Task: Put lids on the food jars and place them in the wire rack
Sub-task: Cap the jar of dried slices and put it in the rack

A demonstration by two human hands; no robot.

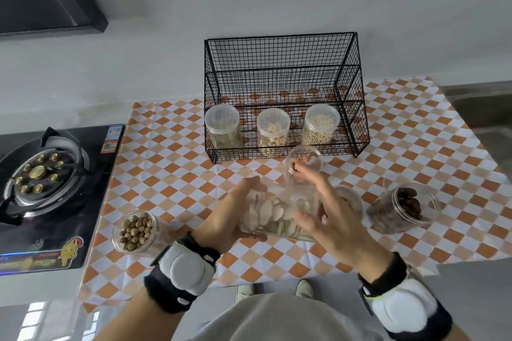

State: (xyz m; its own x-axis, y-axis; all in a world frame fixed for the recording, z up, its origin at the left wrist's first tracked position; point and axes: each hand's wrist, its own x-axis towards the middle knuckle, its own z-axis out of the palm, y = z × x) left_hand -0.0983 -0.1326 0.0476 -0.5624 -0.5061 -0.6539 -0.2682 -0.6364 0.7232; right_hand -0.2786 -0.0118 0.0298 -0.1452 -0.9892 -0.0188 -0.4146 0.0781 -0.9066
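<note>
My left hand (235, 210) grips a clear jar of pale dried slices (274, 213), held on its side above the checked cloth. My right hand (324, 210) cups the jar's right end, fingers curled around a clear lid that is hard to make out. The black wire rack (282, 55) stands at the back against the wall. Three lidded jars sit on its lower shelf: green leaves (223, 127), pale chunks (273, 130) and white beans (318, 124). On the cloth stand open jars of round brown nuts (135, 230), dark dates (401, 207) and brown pieces (306, 158). My right hand half hides one more jar (350, 199).
A black gas stove (41, 180) lies left of the orange-and-white checked cloth (171, 163). A steel sink (482, 111) sits at the far right. The rack's upper shelf (277, 75) holds nothing. The counter's front edge runs just below my wrists.
</note>
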